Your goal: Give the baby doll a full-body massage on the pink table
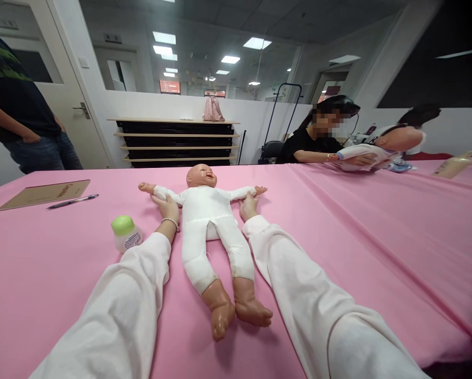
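A baby doll with a white cloth body lies on its back on the pink tablecloth, head at the far end and feet toward me. Both its arms stretch out sideways. My left hand, with a beaded bracelet at the wrist, is closed round the doll's arm on the left. On the other side my right hand grips the doll's other arm, thumb on top. Some fingers of each hand are hidden beneath the sleeves. Left of my left forearm stands a small jar with a green lid.
A brown notebook and a pen lie at the far left. Across the table on the right, a person handles another doll, near a beige bottle. Another person stands at the left by the door.
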Demonstrator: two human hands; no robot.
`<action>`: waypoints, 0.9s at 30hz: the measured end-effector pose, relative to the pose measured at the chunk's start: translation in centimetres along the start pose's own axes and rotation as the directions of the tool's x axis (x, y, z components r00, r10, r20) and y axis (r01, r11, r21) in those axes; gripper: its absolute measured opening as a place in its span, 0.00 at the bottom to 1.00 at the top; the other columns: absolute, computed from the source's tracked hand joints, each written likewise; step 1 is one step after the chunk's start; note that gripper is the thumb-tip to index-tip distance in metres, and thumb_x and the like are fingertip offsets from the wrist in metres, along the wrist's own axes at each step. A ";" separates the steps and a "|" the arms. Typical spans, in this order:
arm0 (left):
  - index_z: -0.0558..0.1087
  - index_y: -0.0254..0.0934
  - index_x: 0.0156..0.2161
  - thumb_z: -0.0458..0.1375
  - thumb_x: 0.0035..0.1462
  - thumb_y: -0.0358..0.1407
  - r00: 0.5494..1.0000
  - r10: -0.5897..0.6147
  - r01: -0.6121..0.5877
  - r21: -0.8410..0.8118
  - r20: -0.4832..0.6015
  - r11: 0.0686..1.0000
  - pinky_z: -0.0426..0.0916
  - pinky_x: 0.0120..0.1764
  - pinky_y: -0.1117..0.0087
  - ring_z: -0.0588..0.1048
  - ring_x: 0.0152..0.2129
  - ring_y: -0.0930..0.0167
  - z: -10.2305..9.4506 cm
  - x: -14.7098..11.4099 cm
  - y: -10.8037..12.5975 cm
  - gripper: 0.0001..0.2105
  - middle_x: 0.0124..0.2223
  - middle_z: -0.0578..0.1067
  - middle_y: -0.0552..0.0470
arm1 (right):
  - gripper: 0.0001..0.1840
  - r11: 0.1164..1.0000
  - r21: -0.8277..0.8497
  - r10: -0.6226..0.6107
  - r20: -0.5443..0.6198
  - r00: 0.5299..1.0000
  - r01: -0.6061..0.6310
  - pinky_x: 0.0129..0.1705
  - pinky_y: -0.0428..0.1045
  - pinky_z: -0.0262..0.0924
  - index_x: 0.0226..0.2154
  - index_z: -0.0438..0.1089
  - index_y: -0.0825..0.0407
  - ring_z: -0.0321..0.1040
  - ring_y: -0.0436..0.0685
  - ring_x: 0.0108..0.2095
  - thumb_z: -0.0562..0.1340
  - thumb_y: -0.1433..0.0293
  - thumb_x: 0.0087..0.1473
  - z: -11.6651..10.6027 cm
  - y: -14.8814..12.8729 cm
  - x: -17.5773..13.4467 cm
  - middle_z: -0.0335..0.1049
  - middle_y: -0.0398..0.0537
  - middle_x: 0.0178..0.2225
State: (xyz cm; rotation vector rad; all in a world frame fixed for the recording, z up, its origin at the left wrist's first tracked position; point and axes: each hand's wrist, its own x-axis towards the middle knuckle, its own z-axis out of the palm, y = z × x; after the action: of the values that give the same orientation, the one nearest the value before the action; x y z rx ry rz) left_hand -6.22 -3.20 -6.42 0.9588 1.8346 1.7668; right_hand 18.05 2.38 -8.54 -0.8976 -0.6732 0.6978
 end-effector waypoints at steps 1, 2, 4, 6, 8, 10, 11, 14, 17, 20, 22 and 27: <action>0.33 0.34 0.62 0.44 0.59 0.34 1.000 0.024 -0.024 -0.002 0.009 1.000 0.62 0.50 0.61 0.63 0.52 0.63 0.0 -0.1 0.1 0.31 0.60 0.56 0.40 | 0.27 0.999 -0.034 -0.001 -0.025 1.000 0.000 0.43 0.51 0.64 0.54 0.46 0.49 0.64 0.52 0.46 0.52 0.63 0.53 0.1 -0.2 -0.2 0.58 0.53 0.52; 0.34 0.37 0.62 0.45 0.58 0.34 0.998 0.062 -0.062 0.002 0.023 0.998 0.62 0.50 0.61 0.64 0.52 0.63 -0.1 -0.2 0.3 0.31 0.59 0.56 0.43 | 0.27 0.997 -0.079 -0.024 -0.032 0.999 0.021 0.44 0.51 0.63 0.54 0.46 0.49 0.64 0.52 0.46 0.53 0.64 0.53 0.2 -0.5 -0.5 0.58 0.54 0.52; 0.37 0.42 0.62 0.46 0.57 0.33 0.984 0.168 -0.171 0.035 0.066 0.985 0.62 0.49 0.61 0.64 0.51 0.63 -0.1 -0.4 0.7 0.31 0.59 0.58 0.46 | 0.28 0.975 -0.174 -0.131 0.037 0.991 0.136 0.49 0.52 0.59 0.55 0.47 0.50 0.62 0.52 0.48 0.54 0.66 0.52 0.7 -1.3 -1.3 0.59 0.53 0.52; 0.41 0.43 0.62 0.45 0.57 0.32 0.946 0.292 -0.307 0.100 0.141 0.946 0.63 0.48 0.60 0.66 0.49 0.62 -0.1 -0.6 1.0 0.29 0.57 0.61 0.46 | 0.28 0.925 -0.225 -0.264 0.202 0.943 0.307 0.53 0.52 0.55 0.55 0.49 0.49 0.59 0.52 0.51 0.54 0.66 0.52 1.2 -2.1 -2.1 0.58 0.51 0.53; 0.44 0.41 0.62 0.44 0.57 0.31 0.891 0.388 -0.432 0.177 0.234 0.885 0.62 0.48 0.59 0.66 0.47 0.62 0.0 -0.6 1.2 0.28 0.52 0.65 0.44 | 0.27 0.856 -0.248 -0.355 0.355 0.865 0.454 0.54 0.52 0.53 0.55 0.52 0.48 0.57 0.52 0.52 0.53 0.67 0.52 1.6 -2.7 -2.8 0.57 0.50 0.53; 0.46 0.40 0.62 0.44 0.57 0.30 0.837 0.445 -0.528 0.256 0.319 0.810 0.61 0.48 0.60 0.66 0.46 0.62 0.2 -0.6 1.2 0.28 0.49 0.67 0.43 | 0.26 0.781 -0.262 -0.402 0.484 0.777 0.567 0.54 0.53 0.53 0.55 0.55 0.49 0.57 0.54 0.52 0.52 0.69 0.53 1.9 -2.9 -3.2 0.58 0.50 0.51; 0.47 0.40 0.62 0.44 0.56 0.30 0.816 0.457 -0.561 0.294 0.355 0.774 0.60 0.49 0.60 0.65 0.45 0.62 0.3 -0.5 1.1 0.27 0.48 0.67 0.43 | 0.25 0.746 -0.263 -0.411 0.541 0.734 0.612 0.54 0.53 0.53 0.54 0.56 0.49 0.57 0.54 0.51 0.52 0.71 0.52 2.0 -2.9 -3.2 0.58 0.51 0.50; 0.49 0.44 0.61 0.45 0.57 0.30 0.777 0.464 -0.619 0.386 0.426 0.684 0.60 0.47 0.59 0.65 0.44 0.62 0.3 -0.6 1.0 0.26 0.47 0.65 0.43 | 0.25 0.655 -0.242 -0.395 0.698 0.597 0.716 0.56 0.53 0.51 0.51 0.61 0.46 0.55 0.54 0.52 0.50 0.76 0.51 2.2 -2.5 -3.2 0.57 0.49 0.49; 0.52 0.50 0.60 0.45 0.56 0.30 0.754 0.460 -0.650 0.440 0.469 0.619 0.61 0.45 0.58 0.63 0.43 0.61 0.3 -0.8 1.2 0.26 0.50 0.63 0.44 | 0.26 0.591 -0.235 -0.359 0.780 0.512 0.772 0.55 0.53 0.52 0.49 0.65 0.44 0.55 0.54 0.52 0.49 0.80 0.50 2.3 -2.3 -3.1 0.56 0.47 0.50; 0.55 0.54 0.58 0.44 0.55 0.28 0.735 0.447 -0.673 0.467 0.511 0.573 0.61 0.44 0.58 0.63 0.43 0.60 0.3 -1.0 1.7 0.26 0.52 0.61 0.46 | 0.27 0.533 -0.219 -0.353 0.820 0.450 0.817 0.55 0.54 0.52 0.48 0.65 0.44 0.55 0.54 0.51 0.49 0.81 0.50 2.6 -2.6 -3.3 0.59 0.47 0.49; 0.57 0.55 0.57 0.44 0.55 0.27 0.728 0.438 -0.680 0.473 0.528 0.560 0.61 0.43 0.57 0.62 0.43 0.60 0.3 -1.0 1.9 0.26 0.52 0.61 0.47 | 0.25 0.498 -0.203 -0.357 0.838 0.413 0.843 0.55 0.55 0.52 0.48 0.66 0.44 0.56 0.54 0.50 0.49 0.80 0.51 2.8 -2.9 -3.4 0.60 0.47 0.48; 0.58 0.55 0.56 0.44 0.56 0.29 0.731 0.451 -0.673 0.435 0.512 0.597 0.61 0.44 0.56 0.63 0.45 0.59 0.4 -1.0 1.7 0.24 0.52 0.62 0.47 | 0.24 0.518 -0.227 -0.351 0.823 0.446 0.825 0.55 0.54 0.52 0.46 0.67 0.45 0.56 0.54 0.50 0.50 0.79 0.50 2.7 -2.8 -3.6 0.60 0.48 0.48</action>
State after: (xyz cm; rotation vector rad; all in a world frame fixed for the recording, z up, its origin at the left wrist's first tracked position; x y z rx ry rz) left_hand -4.96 -3.71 -4.93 2.1891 1.9913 1.1242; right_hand 14.51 -0.41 -5.67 -0.8338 -1.9361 0.0385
